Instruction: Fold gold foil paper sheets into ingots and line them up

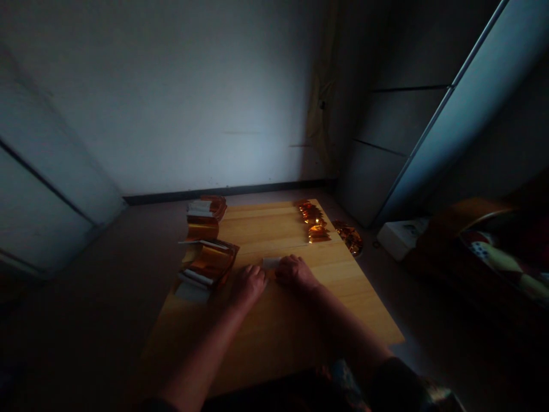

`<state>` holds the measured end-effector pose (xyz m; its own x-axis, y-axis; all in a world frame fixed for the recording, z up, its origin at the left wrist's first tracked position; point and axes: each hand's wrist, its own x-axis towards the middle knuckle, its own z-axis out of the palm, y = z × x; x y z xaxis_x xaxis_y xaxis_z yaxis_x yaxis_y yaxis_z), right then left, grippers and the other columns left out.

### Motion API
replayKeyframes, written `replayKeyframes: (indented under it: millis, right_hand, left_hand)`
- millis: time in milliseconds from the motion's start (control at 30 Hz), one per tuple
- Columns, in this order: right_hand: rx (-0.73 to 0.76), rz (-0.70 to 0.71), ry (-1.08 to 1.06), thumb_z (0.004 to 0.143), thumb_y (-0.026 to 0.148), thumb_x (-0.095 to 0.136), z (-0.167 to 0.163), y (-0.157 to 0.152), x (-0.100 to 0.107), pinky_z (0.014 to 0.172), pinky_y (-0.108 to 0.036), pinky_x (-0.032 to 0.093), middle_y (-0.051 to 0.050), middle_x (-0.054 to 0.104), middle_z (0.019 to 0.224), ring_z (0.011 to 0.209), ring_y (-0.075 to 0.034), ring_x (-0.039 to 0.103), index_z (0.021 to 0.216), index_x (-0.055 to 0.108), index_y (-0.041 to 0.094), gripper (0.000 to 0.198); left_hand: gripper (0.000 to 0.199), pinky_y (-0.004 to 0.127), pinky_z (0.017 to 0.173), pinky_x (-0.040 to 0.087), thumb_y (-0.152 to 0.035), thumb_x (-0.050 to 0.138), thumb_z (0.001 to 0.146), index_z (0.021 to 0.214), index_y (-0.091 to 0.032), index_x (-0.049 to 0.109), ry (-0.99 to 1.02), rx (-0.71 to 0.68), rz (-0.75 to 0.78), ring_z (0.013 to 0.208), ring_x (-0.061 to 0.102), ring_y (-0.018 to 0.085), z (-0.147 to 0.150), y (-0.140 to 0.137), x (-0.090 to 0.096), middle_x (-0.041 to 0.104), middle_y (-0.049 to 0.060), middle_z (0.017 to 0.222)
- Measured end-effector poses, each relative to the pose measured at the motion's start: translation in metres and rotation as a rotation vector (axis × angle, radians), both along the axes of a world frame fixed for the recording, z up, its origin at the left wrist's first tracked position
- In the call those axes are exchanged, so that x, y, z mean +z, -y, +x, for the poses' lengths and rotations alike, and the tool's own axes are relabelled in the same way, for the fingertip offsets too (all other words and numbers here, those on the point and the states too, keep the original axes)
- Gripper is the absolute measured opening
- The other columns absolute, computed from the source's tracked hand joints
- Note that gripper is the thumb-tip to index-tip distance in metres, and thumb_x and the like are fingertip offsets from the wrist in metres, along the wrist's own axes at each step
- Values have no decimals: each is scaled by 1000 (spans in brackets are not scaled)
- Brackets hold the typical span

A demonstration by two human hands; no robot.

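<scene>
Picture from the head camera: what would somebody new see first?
Probably the shiny orange foil at the far right corner of the wooden table, glinting in the gloom. Next, the orange and white sheets along its left edge. Then the left hand and right hand, near a small pale piece mid-table.

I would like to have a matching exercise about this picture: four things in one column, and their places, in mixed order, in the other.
Things
1. copper sheets
2. white box
3. pale piece
4. shiny foils

Places
A. between the left hand and the right hand
B. at the far right corner of the table
C. along the table's left edge
D. off the table, to its right

Right pairs: 1-C, 2-D, 3-A, 4-B
</scene>
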<state>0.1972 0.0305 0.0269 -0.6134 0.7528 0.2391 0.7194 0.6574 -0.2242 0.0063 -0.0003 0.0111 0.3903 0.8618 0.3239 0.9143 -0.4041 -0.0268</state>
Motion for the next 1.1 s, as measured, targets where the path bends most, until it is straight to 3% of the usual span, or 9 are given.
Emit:
replayKeyframes:
  millis: [333,533,800,1100]
  right_hand:
    - [30,53,58,85,41,58,-1,1,3,73,-29,31,-5,60,93,85,-17,49,85,67,22,21]
    - [58,119,84,91,30,51,-2,1,-2,71,-29,30,-5,61,86,80,-17,49,83,66,20,20]
    - [75,102,81,91,26,51,-6,-5,-5,70,-30,30,-5,62,83,77,-17,49,79,67,19,21]
    - [77,108,36,91,32,51,-4,-7,-3,72,-29,29,-4,63,82,78,-16,49,82,67,20,23]
  left_hand:
    - [22,33,70,40,-21,46,86,74,-17,64,-23,-1,67,77,54,20,3,4,4,60,7,73]
    - [16,34,73,41,-25,51,85,79,-18,64,-27,10,1,82,56,22,2,4,6,62,8,79]
    - [13,33,72,41,-26,54,84,84,-21,66,-12,-16,-76,80,57,21,0,3,18,63,7,79]
    - [24,32,71,39,-25,42,89,80,-19,64,-2,11,50,77,55,20,2,6,2,61,7,76]
